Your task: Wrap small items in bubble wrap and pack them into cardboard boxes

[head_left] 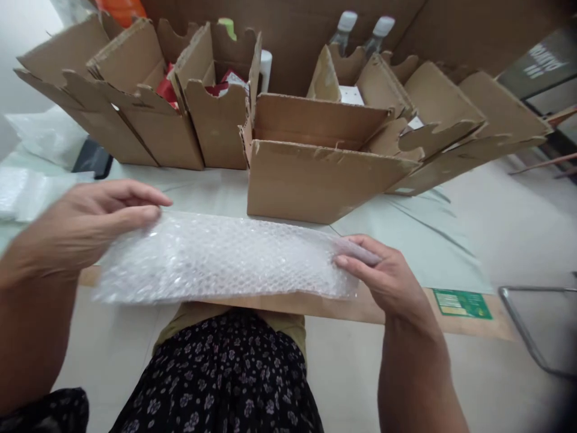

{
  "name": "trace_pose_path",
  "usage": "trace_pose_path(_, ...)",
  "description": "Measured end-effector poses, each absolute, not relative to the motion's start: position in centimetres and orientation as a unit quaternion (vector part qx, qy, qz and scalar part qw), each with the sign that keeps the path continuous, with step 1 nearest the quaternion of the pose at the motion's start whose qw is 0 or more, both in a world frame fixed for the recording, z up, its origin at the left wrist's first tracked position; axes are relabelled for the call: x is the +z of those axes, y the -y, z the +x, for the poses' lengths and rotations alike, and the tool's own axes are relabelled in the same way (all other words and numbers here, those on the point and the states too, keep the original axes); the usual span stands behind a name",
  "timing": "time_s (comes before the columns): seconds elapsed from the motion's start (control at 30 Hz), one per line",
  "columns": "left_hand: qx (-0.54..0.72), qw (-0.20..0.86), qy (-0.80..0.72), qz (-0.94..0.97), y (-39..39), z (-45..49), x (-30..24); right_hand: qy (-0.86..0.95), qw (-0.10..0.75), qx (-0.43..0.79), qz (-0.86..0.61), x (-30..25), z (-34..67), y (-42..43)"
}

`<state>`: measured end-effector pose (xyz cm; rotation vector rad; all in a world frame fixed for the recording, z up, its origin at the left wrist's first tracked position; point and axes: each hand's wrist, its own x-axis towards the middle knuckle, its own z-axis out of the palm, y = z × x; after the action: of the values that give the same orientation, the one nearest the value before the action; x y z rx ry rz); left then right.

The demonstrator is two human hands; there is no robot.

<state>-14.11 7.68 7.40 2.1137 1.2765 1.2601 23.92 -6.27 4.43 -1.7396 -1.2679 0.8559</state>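
A long clear bubble-wrap bag [234, 255] stretches between my two hands, above the table's front edge. My left hand [85, 225] is closed on its upper left corner, thumb against the fingers. At the other end, my right hand [376, 264] pinches a slim lilac-grey item [364, 252] together with the bag's right end. The item's outer end shows between thumb and fingers; its kind cannot be made out. Whether it reaches far into the bag is hidden by the cloudy bubbles.
Open cardboard bins [315, 180] stand in a curved row behind the bag, some holding red and white packets. Two white-capped bottles [346, 24] rise behind them. At left lie a dark phone-like object [92, 157] and more bubble wrap [27, 189]. A green card [462, 304] lies on the table edge.
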Motion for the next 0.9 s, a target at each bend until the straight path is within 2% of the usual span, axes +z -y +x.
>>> trace_pose_path(0.07,0.428,0.167,-0.453,0.764,-8.4,-12.2,5.6,0.495,0.348,0.297,-0.739,3.3,25.0,5.2)
trace_pose_path(0.17,0.387,0.136,-0.46,0.788,-10.2,-10.8,3.2,0.488,0.245,0.137,-0.826,1.0,26.0,4.5)
trace_pose_path(0.23,0.348,0.105,-0.459,0.811,-11.1,-11.2,2.0,0.487,0.227,0.029,-0.843,0.0,26.3,5.4)
trace_pose_path(0.33,0.311,0.034,-0.438,0.843,-10.6,-12.2,1.1,0.515,0.242,-0.058,-0.82,0.0,25.7,7.2)
trace_pose_path(0.4,0.293,0.003,-0.393,0.872,-9.0,-11.8,0.9,0.564,0.26,-0.073,-0.78,0.6,23.8,7.1)
trace_pose_path(0.5,0.239,0.021,-0.306,0.921,-6.4,-9.7,-0.1,0.684,0.26,-0.014,-0.681,0.9,18.9,4.5)
trace_pose_path(0.63,0.128,0.048,-0.296,0.945,-5.6,-8.1,-3.0,0.794,0.153,0.067,-0.584,-0.7,15.2,1.1)
trace_pose_path(0.77,0.088,0.047,-0.29,0.952,-6.5,-9.0,-4.9,0.726,0.113,0.043,-0.677,-3.0,20.3,4.7)
trace_pose_path(0.9,0.1,0.067,-0.291,0.949,-6.5,-9.4,-5.0,0.583,0.136,-0.05,-0.799,-3.5,27.5,10.2)
